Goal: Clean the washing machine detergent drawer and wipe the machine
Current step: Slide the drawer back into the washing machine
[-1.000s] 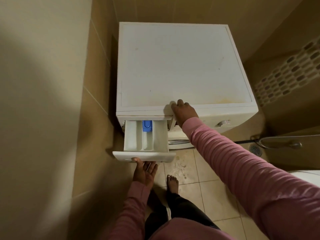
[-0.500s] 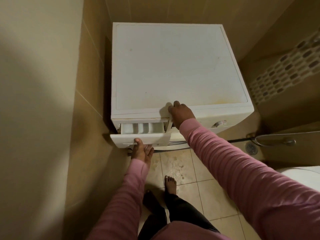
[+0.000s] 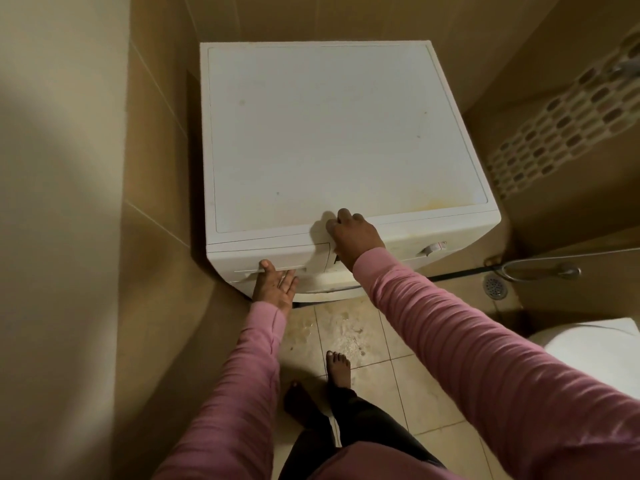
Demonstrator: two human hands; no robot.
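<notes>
A white washing machine [image 3: 339, 133] stands in a tiled corner, its flat top faintly stained yellow near the front right. The detergent drawer [image 3: 270, 259] at the front left sits pushed in, flush with the panel. My left hand [image 3: 275, 284] lies palm up against the drawer's handle slot with the fingers spread. My right hand [image 3: 353, 233] rests on the machine's front top edge beside the drawer, fingers curled over the edge and holding nothing. Both arms wear pink sleeves.
A control knob [image 3: 433, 249] sits on the front panel to the right. The beige floor tiles [image 3: 346, 330] in front of the machine carry whitish residue. A floor drain [image 3: 495, 287] and a metal hose [image 3: 540, 271] lie to the right, a white toilet lid [image 3: 595, 351] at the lower right.
The drawer, pulled fully out a second ago with its blue insert showing, has been pushed in by my left hand and is now closed. My right hand stayed on the top edge.
</notes>
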